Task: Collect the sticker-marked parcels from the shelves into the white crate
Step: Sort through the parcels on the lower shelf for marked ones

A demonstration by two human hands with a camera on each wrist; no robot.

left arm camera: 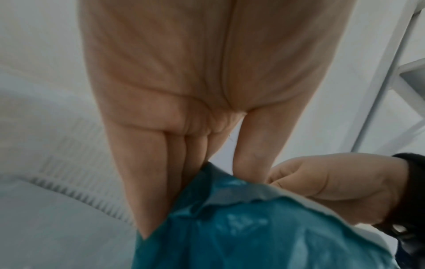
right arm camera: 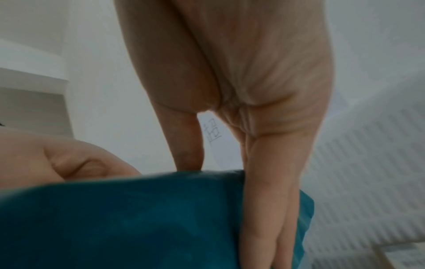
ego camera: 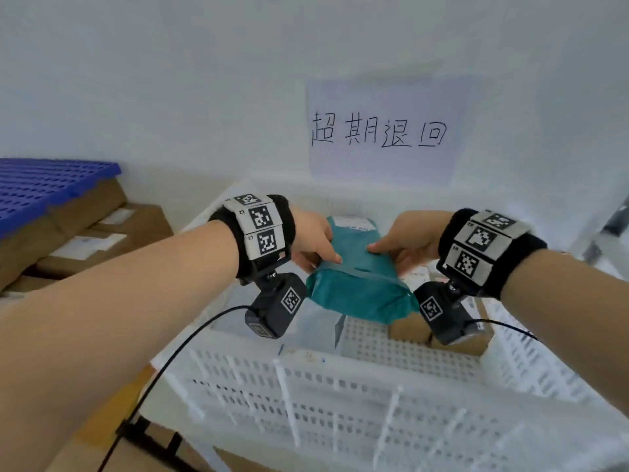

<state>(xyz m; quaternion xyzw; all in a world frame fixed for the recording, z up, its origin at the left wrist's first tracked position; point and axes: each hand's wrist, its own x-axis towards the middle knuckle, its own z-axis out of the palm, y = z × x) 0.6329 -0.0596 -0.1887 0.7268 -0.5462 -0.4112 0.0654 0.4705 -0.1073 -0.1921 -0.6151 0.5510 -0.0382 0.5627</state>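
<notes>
A teal plastic mailer parcel (ego camera: 357, 277) hangs over the inside of the white crate (ego camera: 340, 386), held between both hands. My left hand (ego camera: 315, 243) grips its left side, thumb on top and fingers under it. My right hand (ego camera: 401, 248) grips the right side the same way. In the left wrist view the left hand (left arm camera: 207, 163) pinches the teal parcel (left arm camera: 253, 233), with the right hand (left arm camera: 322, 182) opposite. In the right wrist view the right hand's fingers (right arm camera: 269, 209) run down the side of the parcel (right arm camera: 138, 218). A white label shows at the parcel's far end.
The crate holds brown cardboard boxes (ego camera: 408, 330) and a pale grey mailer (ego camera: 316, 321). A handwritten paper sign (ego camera: 381, 131) is on the wall behind. Cardboard boxes (ego camera: 102, 233) and a blue slatted pallet (ego camera: 44, 185) lie to the left. A metal shelf frame (ego camera: 609, 226) stands at the right.
</notes>
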